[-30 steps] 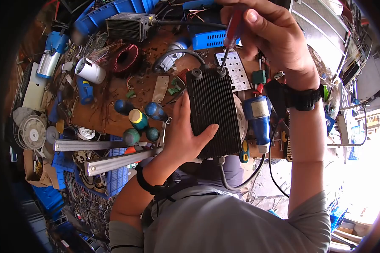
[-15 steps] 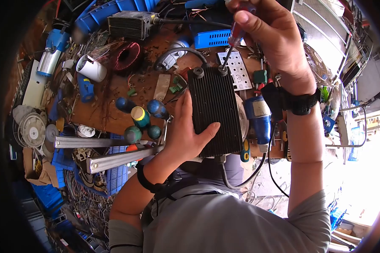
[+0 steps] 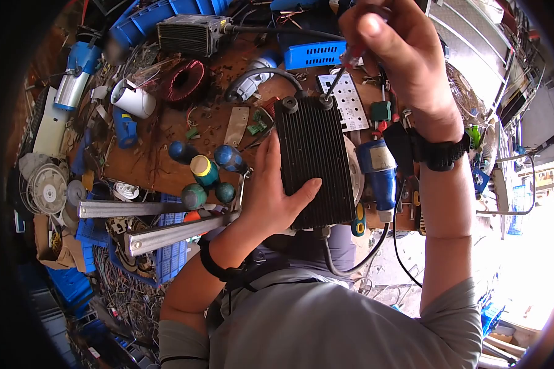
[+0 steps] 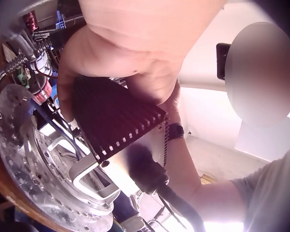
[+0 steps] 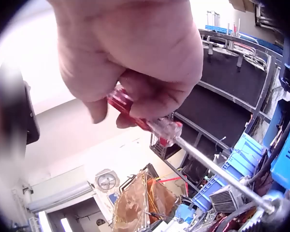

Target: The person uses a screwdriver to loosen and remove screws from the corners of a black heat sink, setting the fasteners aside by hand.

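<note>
A black finned metal case (image 3: 317, 166) stands tilted over the bench edge, cables leaving its top and bottom. My left hand (image 3: 269, 200) grips its left side, fingers along the edge and thumb across the fins; the left wrist view shows the fingers (image 4: 66, 94) bent round it. Above the case's far right corner, my right hand (image 3: 406, 64) holds a screwdriver by its clear red handle (image 5: 135, 113). The screwdriver's shaft (image 3: 337, 80) slants down to the round fitting (image 3: 325, 102) at that corner. A matching round fitting (image 3: 289, 104) sits at the far left corner.
Under the case shows a round perforated metal plate (image 4: 12, 130). A blue industrial plug (image 3: 378, 175) lies to its right, several screwdriver handles (image 3: 204, 171) to its left. Farther back are a second finned case (image 3: 188, 38), a copper coil (image 3: 186, 83) and a perforated white plate (image 3: 345, 104).
My right hand has turned and shifted slightly, with the screwdriver handle now more hidden behind the thumb. The screwdriver tip stays at the same fitting. The left hand keeps its grip.
</note>
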The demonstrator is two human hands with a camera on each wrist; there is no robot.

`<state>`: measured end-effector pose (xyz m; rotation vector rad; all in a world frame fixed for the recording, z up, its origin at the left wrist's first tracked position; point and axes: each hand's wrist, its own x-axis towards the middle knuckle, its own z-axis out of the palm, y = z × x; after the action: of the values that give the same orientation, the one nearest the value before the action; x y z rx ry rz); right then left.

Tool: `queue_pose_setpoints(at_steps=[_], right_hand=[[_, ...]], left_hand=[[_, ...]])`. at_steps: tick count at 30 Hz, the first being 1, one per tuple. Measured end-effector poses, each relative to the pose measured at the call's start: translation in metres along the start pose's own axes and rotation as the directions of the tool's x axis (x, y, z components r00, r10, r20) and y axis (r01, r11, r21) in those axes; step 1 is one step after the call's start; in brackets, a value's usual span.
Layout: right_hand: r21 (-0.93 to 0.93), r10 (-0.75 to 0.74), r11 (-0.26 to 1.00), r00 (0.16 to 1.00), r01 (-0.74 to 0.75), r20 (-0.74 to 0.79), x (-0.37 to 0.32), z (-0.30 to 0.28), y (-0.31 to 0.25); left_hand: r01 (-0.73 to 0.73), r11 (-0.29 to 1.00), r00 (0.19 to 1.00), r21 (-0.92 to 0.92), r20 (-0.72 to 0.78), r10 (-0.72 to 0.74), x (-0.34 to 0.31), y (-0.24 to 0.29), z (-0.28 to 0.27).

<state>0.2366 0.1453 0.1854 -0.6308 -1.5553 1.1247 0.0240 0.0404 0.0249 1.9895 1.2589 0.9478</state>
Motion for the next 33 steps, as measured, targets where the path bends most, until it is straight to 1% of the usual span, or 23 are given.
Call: queue_pose_setpoints(at_steps=[1, 2, 5, 9, 11, 12, 14, 15, 17, 18, 19, 20, 21, 22, 23, 24, 25, 27, 28, 29, 31, 32, 33], right_hand=[[-0.083, -0.037, 0.996, 0.999, 0.037, 0.003, 0.001, -0.002, 0.003], [-0.015, -0.092, 0.996, 0.996, 0.093, 0.008, 0.002, 0.001, 0.005], [-0.064, -0.043, 0.997, 0.999, 0.044, 0.008, 0.003, -0.003, 0.000], [-0.091, -0.034, 0.995, 0.999, 0.037, 0.033, 0.003, -0.006, -0.004], [0.022, -0.100, 0.995, 0.995, 0.099, 0.023, 0.005, -0.002, -0.003], [0.022, -0.100, 0.995, 0.995, 0.099, 0.023, 0.004, 0.000, -0.005], [-0.040, -0.020, 0.999, 1.000, 0.020, -0.012, 0.002, 0.005, -0.014], [-0.039, -0.019, 0.999, 1.000, 0.019, -0.010, 0.001, 0.007, -0.019], [-0.313, 0.021, 0.950, 0.998, 0.000, 0.062, 0.001, 0.009, -0.032], [-0.314, 0.022, 0.949, 0.998, -0.001, 0.063, 0.004, 0.011, -0.038], [-0.528, 0.046, 0.849, 0.997, -0.003, 0.068, 0.008, 0.014, -0.045], [-0.713, 0.070, 0.701, 0.995, -0.001, 0.068, 0.011, 0.016, -0.049], [-0.716, 0.070, 0.699, 0.995, 0.000, 0.068, 0.014, 0.013, -0.050], [-0.856, 0.050, 0.510, 0.990, 0.085, 0.129, 0.019, 0.011, -0.052], [-0.941, 0.045, 0.291, 0.980, 0.172, 0.193, 0.023, 0.012, -0.055], [-0.955, 0.122, 0.275, 0.981, 0.110, 0.149, 0.022, 0.014, -0.063], [-0.956, 0.124, 0.271, 0.981, 0.112, 0.150, 0.027, 0.016, -0.069], [-0.996, 0.361, -0.091, 0.933, 0.020, -0.014, 0.037, 0.016, -0.075], [-0.998, 0.389, 0.016, 0.920, -0.056, -0.046, 0.039, 0.015, -0.073], [-0.998, 0.389, 0.012, 0.920, -0.057, -0.048, 0.038, 0.014, -0.068], [-0.926, 0.192, 0.378, 0.979, -0.003, 0.075, 0.034, 0.010, -0.057], [-0.926, 0.193, 0.376, 0.978, -0.002, 0.076, 0.033, 0.020, -0.066], [-0.969, 0.295, 0.244, 0.954, -0.021, 0.054, 0.031, 0.034, -0.081]], left_hand=[[-0.002, 1.000, 1.000, -0.001, 0.000, 0.002, 0.000, 0.000, 0.000], [-0.002, 1.000, 1.000, -0.002, 0.001, 0.002, 0.000, 0.000, 0.000], [0.016, 1.000, 1.000, 0.000, 0.005, -0.016, 0.000, 0.000, 0.000], [0.004, 0.999, 1.000, 0.032, 0.003, -0.004, -0.001, -0.001, 0.001], [-0.003, 0.999, 1.000, 0.034, 0.001, 0.003, -0.001, -0.002, 0.000], [-0.013, 1.000, 1.000, 0.021, -0.002, 0.013, -0.001, -0.002, 0.000], [-0.021, 1.000, 1.000, 0.009, -0.009, 0.021, 0.000, -0.002, 0.001], [-0.016, 1.000, 1.000, 0.022, -0.012, 0.016, 0.000, -0.002, 0.001], [-0.010, 0.999, 1.000, 0.034, -0.014, 0.011, -0.001, -0.001, 0.001], [-0.005, 0.999, 1.000, 0.054, -0.010, 0.005, -0.001, 0.000, 0.000], [0.000, 0.997, 1.000, 0.074, -0.006, 0.000, -0.001, 0.001, -0.001], [-0.001, 0.997, 1.000, 0.072, -0.007, 0.002, -0.002, 0.001, -0.001], [-0.011, 0.996, 1.000, 0.084, -0.014, 0.012, -0.003, 0.000, 0.000], [-0.022, 0.995, 0.999, 0.095, -0.021, 0.024, -0.003, -0.001, 0.000], [-0.024, 0.996, 0.999, 0.091, -0.023, 0.026, -0.003, -0.002, 0.001], [-0.026, 0.995, 0.999, 0.096, -0.027, 0.029, -0.003, -0.003, 0.002], [-0.028, 0.994, 0.999, 0.101, -0.031, 0.032, -0.002, -0.003, 0.003], [-0.029, 0.993, 0.999, 0.111, -0.038, 0.033, -0.002, -0.002, 0.005], [-0.029, 0.992, 0.998, 0.123, -0.043, 0.034, -0.002, -0.002, 0.005], [-0.031, 0.992, 0.998, 0.119, -0.043, 0.036, -0.002, -0.003, 0.005], [-0.029, 0.991, 0.999, 0.134, -0.042, 0.035, -0.002, -0.003, 0.006], [-0.029, 0.991, 0.998, 0.132, -0.043, 0.035, -0.001, -0.002, 0.006], [-0.008, 0.991, 1.000, 0.134, -0.029, 0.012, 0.001, -0.001, 0.005]])
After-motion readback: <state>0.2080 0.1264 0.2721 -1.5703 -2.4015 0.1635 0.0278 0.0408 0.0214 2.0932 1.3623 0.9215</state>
